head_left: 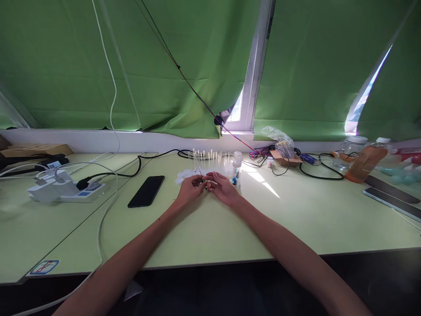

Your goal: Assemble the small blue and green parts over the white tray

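Note:
My left hand (190, 190) and my right hand (224, 189) meet over the desk, fingertips close together. Between them shows a tiny dark and green piece, too small to name, with thin dark wires (197, 167) rising above the left fingers. Both hands are closed in a pinch. Just behind them stands a row of clear tubes (212, 160), partly hidden by my fingers. White round caps (184, 175) lie left of the tubes. Beside my right hand a clear vial (237, 169) with a white cap stands upright, with something blue inside.
A black phone (146, 191) lies left of my hands. Farther left sits a white power strip (87, 193) with plugs and cables. At the back right are a small cardboard box (285, 159), black cables and an orange bottle (366, 162). Green blinds (131, 66) hang behind.

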The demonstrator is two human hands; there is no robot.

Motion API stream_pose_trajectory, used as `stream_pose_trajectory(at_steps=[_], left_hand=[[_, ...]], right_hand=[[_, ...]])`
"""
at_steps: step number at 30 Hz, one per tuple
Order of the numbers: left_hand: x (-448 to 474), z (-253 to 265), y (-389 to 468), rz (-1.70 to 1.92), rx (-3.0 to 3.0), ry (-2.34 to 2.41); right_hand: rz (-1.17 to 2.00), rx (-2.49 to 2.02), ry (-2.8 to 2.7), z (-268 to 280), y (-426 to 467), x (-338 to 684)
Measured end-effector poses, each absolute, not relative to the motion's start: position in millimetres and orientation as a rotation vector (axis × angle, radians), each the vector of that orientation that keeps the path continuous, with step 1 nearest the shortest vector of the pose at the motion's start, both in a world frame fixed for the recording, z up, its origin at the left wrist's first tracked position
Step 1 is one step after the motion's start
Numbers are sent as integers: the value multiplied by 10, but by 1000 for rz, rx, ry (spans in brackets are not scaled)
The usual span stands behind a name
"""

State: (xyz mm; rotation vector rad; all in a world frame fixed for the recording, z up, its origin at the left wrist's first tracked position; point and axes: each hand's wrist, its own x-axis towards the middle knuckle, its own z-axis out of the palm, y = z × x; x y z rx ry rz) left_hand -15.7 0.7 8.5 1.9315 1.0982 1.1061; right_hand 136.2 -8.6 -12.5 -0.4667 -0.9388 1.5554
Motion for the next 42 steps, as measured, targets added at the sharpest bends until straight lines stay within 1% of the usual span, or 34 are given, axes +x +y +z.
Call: stream_pose_trajectory(at_steps=[10,22,42], left_hand=[[-171,23,53,1103,1961,1081],[-153,2,25,1126,2005,1099],[-187,-24,83,1163,2031,1124]], right_hand=[[1492,-499,-923,-96,-97,1347],[1310,-614,-945,-98,-82,1319],[1337,-596,-923,-137,-63,1332]])
